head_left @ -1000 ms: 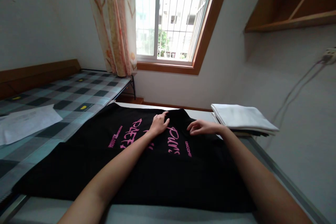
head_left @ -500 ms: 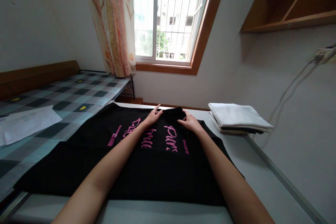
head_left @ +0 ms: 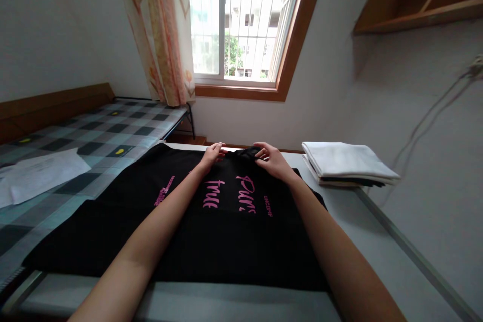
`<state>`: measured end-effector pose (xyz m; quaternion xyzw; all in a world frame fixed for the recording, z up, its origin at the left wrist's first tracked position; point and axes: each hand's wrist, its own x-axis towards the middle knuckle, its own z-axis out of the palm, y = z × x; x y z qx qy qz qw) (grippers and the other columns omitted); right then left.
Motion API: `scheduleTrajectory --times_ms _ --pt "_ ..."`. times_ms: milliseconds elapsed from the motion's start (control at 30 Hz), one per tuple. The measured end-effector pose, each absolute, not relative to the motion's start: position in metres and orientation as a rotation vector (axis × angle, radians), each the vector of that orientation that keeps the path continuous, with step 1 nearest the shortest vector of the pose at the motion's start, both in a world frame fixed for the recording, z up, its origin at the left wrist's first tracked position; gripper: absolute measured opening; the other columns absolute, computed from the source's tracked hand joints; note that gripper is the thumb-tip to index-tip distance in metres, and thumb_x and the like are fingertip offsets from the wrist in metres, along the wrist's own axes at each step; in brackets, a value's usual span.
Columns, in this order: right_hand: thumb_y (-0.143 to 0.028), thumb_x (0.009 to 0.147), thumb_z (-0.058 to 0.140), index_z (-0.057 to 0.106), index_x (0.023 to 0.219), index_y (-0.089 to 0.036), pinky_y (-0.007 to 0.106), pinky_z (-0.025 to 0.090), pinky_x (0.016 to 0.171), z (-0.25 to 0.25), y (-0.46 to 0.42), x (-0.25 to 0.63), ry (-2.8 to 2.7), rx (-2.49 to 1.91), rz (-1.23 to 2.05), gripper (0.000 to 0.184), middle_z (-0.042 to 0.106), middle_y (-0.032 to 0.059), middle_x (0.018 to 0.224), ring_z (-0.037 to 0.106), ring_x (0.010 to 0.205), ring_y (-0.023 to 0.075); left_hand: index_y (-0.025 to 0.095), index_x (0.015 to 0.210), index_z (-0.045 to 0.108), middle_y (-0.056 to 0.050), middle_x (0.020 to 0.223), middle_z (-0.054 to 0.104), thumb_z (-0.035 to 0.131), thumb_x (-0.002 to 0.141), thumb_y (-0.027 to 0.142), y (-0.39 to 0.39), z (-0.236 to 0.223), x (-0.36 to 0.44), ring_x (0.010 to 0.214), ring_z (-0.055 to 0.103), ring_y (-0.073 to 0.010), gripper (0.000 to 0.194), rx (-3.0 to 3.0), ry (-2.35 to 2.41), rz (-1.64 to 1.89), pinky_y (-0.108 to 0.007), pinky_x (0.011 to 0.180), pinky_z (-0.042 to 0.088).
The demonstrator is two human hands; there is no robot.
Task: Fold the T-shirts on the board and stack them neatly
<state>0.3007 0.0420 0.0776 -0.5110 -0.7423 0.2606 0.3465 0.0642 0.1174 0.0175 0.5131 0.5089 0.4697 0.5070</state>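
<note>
Black shirt (head_left: pixel 241 246) lies spread on the table (head_left: pixel 362 226), pink print reading "true" and "Purs"; the right hand (head_left: pixel 274 162) has its fingers pinching the bunched far edge, the left hand (head_left: pixel 212 157) touches it, grip unclear.

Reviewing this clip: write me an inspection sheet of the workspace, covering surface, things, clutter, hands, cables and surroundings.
Surface: pale table, largely covered by black cloth; the cloth passes its left edge.
Things: black cloth with pink lettering, spread out, bunched at the far edge between the hands.
Clutter: folded fabric stack at the table's far right; papers on the checked bed.
Hands: right hand pinches the bunched part; left hand at the far edge, grip unclear.
Cables: hang along the right wall from an outlet; none seen on the cloth.
Surroundings: barred window, flowered curtain, wooden shelf.
</note>
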Motion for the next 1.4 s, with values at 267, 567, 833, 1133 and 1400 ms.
scheduleTrajectory --times_ms 267,567,833,1133,1400 --pt "-0.038 0.074 0.072 0.067 0.118 -0.016 0.029 0.050 0.081 0.107 0.012 0.293 -2.469 -0.907 1.565 0.049 0.074 0.0074 0.100 0.067 0.093 0.0196 0.014 0.102 0.068 -0.007 0.087 0.069 0.056 0.086 0.038 0.121 0.017 0.057 0.069 0.060 -0.0144 0.031 1.460 1.416 1.048 -0.023 0.060 0.047" --pt "-0.026 0.068 0.079 0.071 0.086 -0.020 0.029 0.049 0.068 0.084 0.044 0.355 -2.246 -2.132 0.593 0.020 0.070 0.0031 0.072 0.066 0.075 0.0211 0.017 0.104 0.071 -0.003 0.074 0.068 0.074 0.068 0.028 0.110 0.011 0.066 0.072 0.064 -0.0190 0.037 1.869 1.436 0.794 -0.030 0.075 0.051" --pt "-0.036 0.084 0.068 0.069 0.098 -0.013 0.041 0.055 0.066 0.080 0.041 0.380 -1.897 -2.357 0.958 0.027 0.062 0.0031 0.046 0.064 0.051 0.0203 0.011 0.107 0.070 -0.010 0.089 0.072 0.075 0.070 0.029 0.107 0.011 0.074 0.083 0.067 -0.0213 0.042 1.562 1.230 0.863 -0.034 0.081 0.052" --pt "-0.030 0.079 0.076 0.060 0.123 -0.016 0.031 0.058 0.056 0.079 0.045 0.379 -1.727 -2.208 1.073 0.049 0.071 0.0051 0.072 0.067 0.053 0.0157 0.013 0.109 0.071 -0.012 0.116 0.070 0.073 0.070 0.019 0.107 0.008 0.077 0.109 0.063 -0.0245 0.040 1.461 1.126 1.039 -0.038 0.100 0.046" --pt "-0.031 0.079 0.074 0.069 0.087 -0.006 0.024 0.055 0.042 0.055 0.064 0.396 -1.536 -2.136 0.887 0.026 0.066 0.0099 0.063 0.064 0.052 0.0163 0.011 0.126 0.063 -0.013 0.129 0.063 0.061 0.071 0.008 0.106 -0.001 0.084 0.112 0.062 -0.0243 0.055 1.652 1.176 1.086 -0.039 0.103 0.046"
